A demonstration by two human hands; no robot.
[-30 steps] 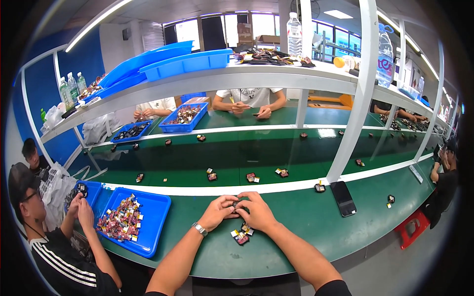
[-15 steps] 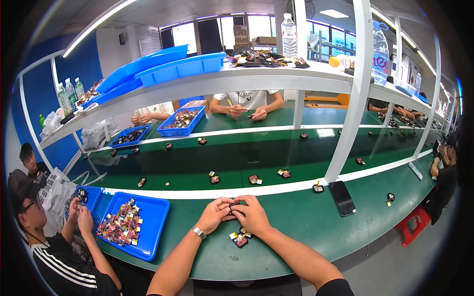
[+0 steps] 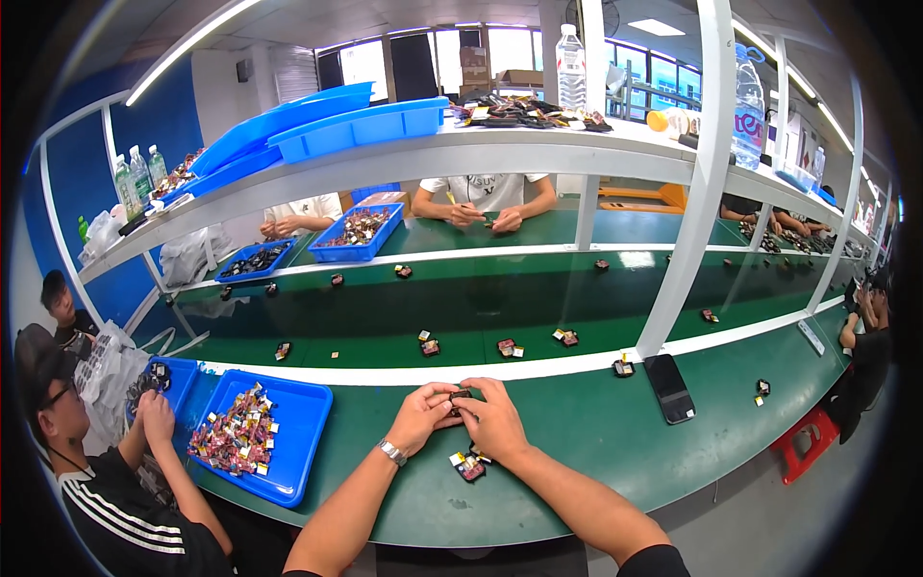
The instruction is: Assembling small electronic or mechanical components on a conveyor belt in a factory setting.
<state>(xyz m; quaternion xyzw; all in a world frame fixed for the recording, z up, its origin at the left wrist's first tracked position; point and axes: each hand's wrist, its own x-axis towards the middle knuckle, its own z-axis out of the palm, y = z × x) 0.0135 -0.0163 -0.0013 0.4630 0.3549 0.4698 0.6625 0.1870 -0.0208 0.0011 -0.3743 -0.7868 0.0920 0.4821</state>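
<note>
Both of my hands meet over the green table and pinch one small black module (image 3: 461, 395) between thumbs and fingertips. My left hand (image 3: 417, 421), with a metal-banded watch at the wrist, closes on its left side. From the right, the curled fingers of my right hand (image 3: 493, 425) grip the same piece and cover much of it. Just below my hands lie small black-and-red modules with white and yellow tabs (image 3: 469, 466), touching neither hand.
A blue tray (image 3: 312, 438) heaped with tabbed modules stands at left, beside a co-worker (image 3: 125, 462). To the right lie a black phone (image 3: 668, 388) and stray modules (image 3: 623, 367). A white shelf post (image 3: 687, 212) rises beyond the phone. Spaced modules dot the green belt (image 3: 385, 332).
My hands stay together on the black module, with only slight finger movement. The whole view shifts a little. At left, the co-worker's hands move slightly, and a cluster of dark parts now shows beside them.
</note>
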